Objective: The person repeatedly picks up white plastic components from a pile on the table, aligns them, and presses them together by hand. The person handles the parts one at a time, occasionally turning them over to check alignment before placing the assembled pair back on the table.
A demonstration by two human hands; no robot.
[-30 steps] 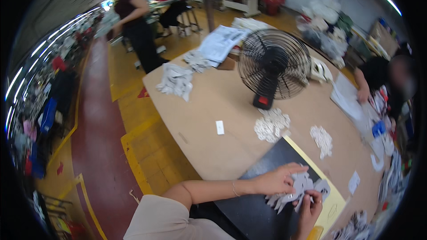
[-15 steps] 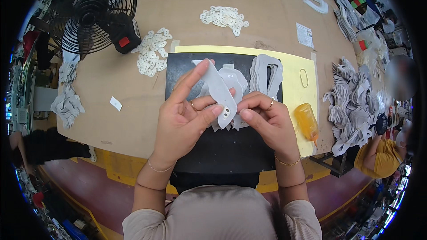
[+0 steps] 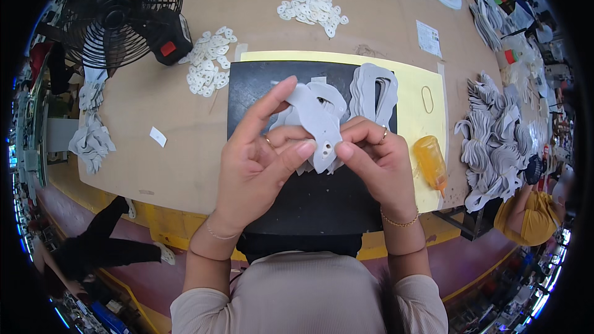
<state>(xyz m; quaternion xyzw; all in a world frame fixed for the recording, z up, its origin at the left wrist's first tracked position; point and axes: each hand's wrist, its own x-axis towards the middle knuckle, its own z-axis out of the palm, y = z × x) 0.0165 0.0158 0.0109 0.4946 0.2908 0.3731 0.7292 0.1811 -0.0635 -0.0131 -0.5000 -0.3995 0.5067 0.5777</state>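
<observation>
Both hands hold a grey, curved cut-out piece (image 3: 317, 120) above a black mat (image 3: 303, 207). A small white tab with holes (image 3: 326, 149) lies at the piece's near end. My left hand (image 3: 253, 158) pinches the piece by its left edge with thumb and bent fingers, its index finger stretched up along it. My right hand (image 3: 378, 164) has thumb and forefinger closed on the right edge beside the tab. Behind the held piece, more grey pieces (image 3: 332, 94) lie on the mat, partly hidden. A stack of grey looped pieces (image 3: 357, 96) sits to their right.
Under the mat lies a yellow sheet (image 3: 411, 124) with a rubber band (image 3: 427, 99) and a bottle of orange liquid (image 3: 429, 159). White tabs form two piles (image 3: 312, 11) farther back. A black fan (image 3: 117, 18) stands left; grey pieces (image 3: 492, 139) are heaped right.
The held piece has turned more upright and face-on, and my right fingertips now meet its edge by the tab. The whole view has shifted slightly. A person at lower left has stepped further into view.
</observation>
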